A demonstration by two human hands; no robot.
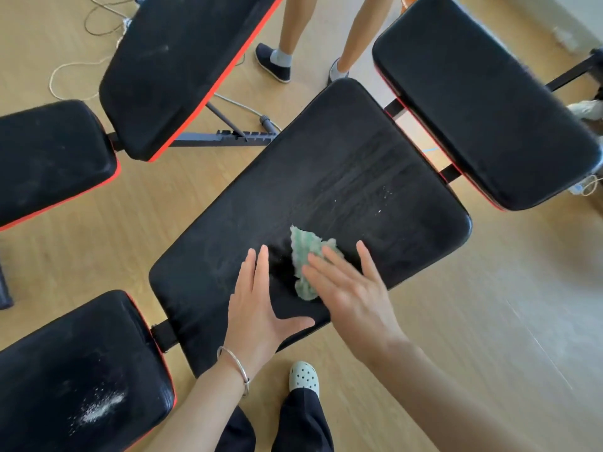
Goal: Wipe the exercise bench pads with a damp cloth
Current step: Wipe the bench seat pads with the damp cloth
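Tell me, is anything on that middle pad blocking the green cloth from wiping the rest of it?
Nothing solid that I can see. The right hand presses the green cloth on the middle pad; the left hand lies flat beside it. Ahead lie only a few white specks.

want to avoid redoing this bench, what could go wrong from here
The cloth is bunched small under the right hand, so passes may leave streaks and the white specks on the middle pad. The white powder on the near-left pad could smear under a damp cloth rather than lift.
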